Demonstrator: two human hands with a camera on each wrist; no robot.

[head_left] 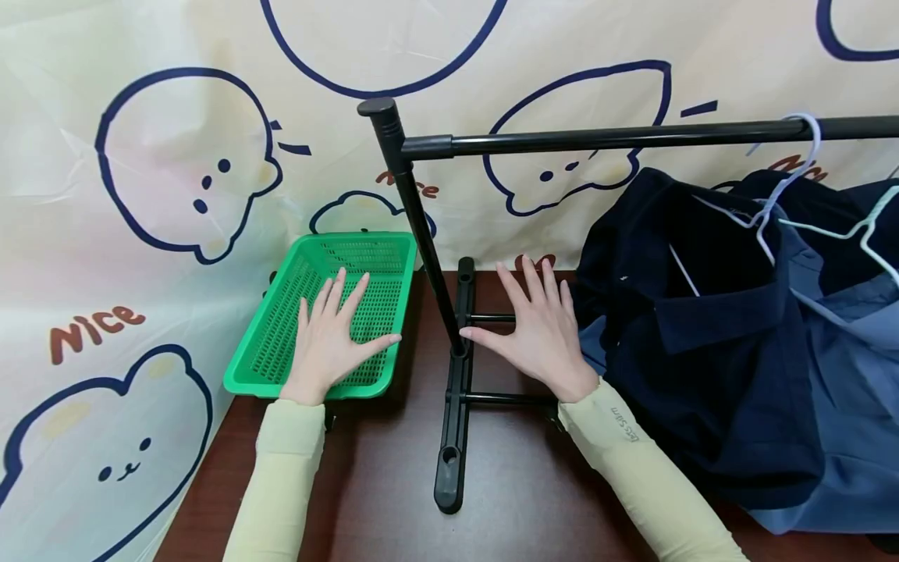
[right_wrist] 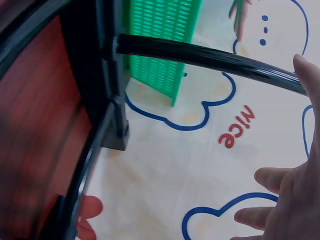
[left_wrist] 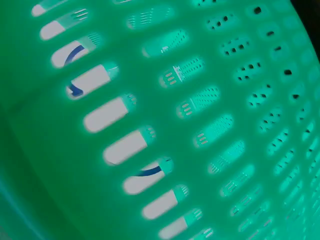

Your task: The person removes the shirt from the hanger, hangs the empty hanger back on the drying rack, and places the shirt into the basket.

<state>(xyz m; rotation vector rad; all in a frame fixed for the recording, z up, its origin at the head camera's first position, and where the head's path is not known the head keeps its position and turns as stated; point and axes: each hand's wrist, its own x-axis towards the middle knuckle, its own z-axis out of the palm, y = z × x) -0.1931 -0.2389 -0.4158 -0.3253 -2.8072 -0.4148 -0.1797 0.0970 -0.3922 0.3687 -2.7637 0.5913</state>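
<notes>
My left hand (head_left: pixel 332 334) lies flat with fingers spread over the green slotted basket (head_left: pixel 282 312) at the left of the table; the left wrist view is filled by the basket's wall (left_wrist: pixel 165 125). My right hand (head_left: pixel 535 328) is spread flat over the base of the black clothes rack (head_left: pixel 455 390), its thumb close to the upright pole (head_left: pixel 421 226). Only the right hand's fingertips (right_wrist: pixel 280 195) show in the right wrist view, beside a black rack bar (right_wrist: pixel 210 56). Neither hand holds anything.
Dark navy shirt (head_left: pixel 702 336) and a blue shirt (head_left: pixel 850 406) hang on pale hangers (head_left: pixel 779 187) from the rack's top rail (head_left: pixel 632 136) at right. A cartoon-printed cloth (head_left: pixel 140 195) backs the brown table (head_left: pixel 379 499).
</notes>
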